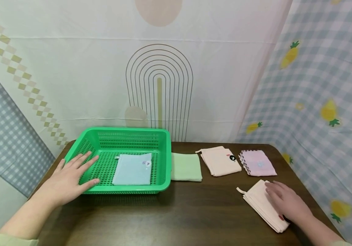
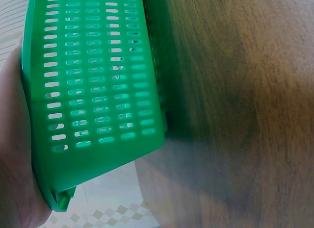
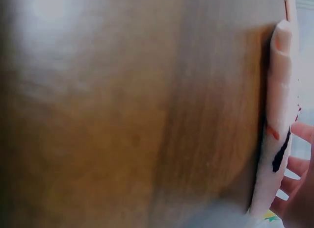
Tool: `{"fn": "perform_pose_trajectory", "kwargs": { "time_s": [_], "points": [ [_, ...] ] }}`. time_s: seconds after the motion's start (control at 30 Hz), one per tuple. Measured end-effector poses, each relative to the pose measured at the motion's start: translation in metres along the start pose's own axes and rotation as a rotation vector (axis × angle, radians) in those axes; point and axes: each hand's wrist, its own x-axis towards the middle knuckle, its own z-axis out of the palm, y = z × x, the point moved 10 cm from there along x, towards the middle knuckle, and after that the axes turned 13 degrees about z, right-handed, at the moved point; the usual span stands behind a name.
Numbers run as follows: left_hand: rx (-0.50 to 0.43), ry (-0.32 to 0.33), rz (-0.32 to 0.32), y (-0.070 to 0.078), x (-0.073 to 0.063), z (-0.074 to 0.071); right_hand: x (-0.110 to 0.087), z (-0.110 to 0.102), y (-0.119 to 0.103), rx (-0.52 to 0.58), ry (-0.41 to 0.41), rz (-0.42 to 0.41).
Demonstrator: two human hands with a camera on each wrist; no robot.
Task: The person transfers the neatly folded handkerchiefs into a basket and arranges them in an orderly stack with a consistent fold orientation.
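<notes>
A green plastic basket (image 1: 166, 164) stands at the left of the table, with a folded light-blue towel (image 1: 133, 171) lying in it. My left hand (image 1: 68, 179) lies over the basket's left rim, its fingers spread and straight. At the right, a folded cream towel (image 1: 260, 201) with a hanging loop lies on the table. Over this towel is my right hand (image 1: 288, 201), its fingers touching it. In the right wrist view the cream towel (image 3: 279, 105) shows edge-on, with the fingers spread against its side.
Right of the basket lies a folded green towel (image 1: 186, 167). Beyond it are another cream towel (image 1: 219, 162) with a dark face print and a pink towel (image 1: 259, 163) with a checked edge. Patterned curtains (image 1: 225, 68) hang behind the brown table (image 1: 163, 222).
</notes>
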Motion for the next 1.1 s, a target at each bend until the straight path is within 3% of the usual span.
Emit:
{"fn": "perform_pose_trajectory", "kwargs": {
  "time_s": [0.33, 0.87, 1.1],
  "points": [
    [-0.005, 0.000, 0.006, -0.0018, -0.0004, 0.0014, 0.0037, -0.0031, -0.0030, 0.115, -0.011, -0.022],
    [0.000, -0.001, 0.008, 0.0002, 0.0012, -0.0001, 0.0061, -0.0016, -0.0034, 0.015, -0.073, -0.031],
    [0.005, -0.004, 0.005, -0.0013, 0.0014, 0.0007, 0.0076, -0.0051, -0.0064, 0.007, -0.015, -0.079]
  ]
}}
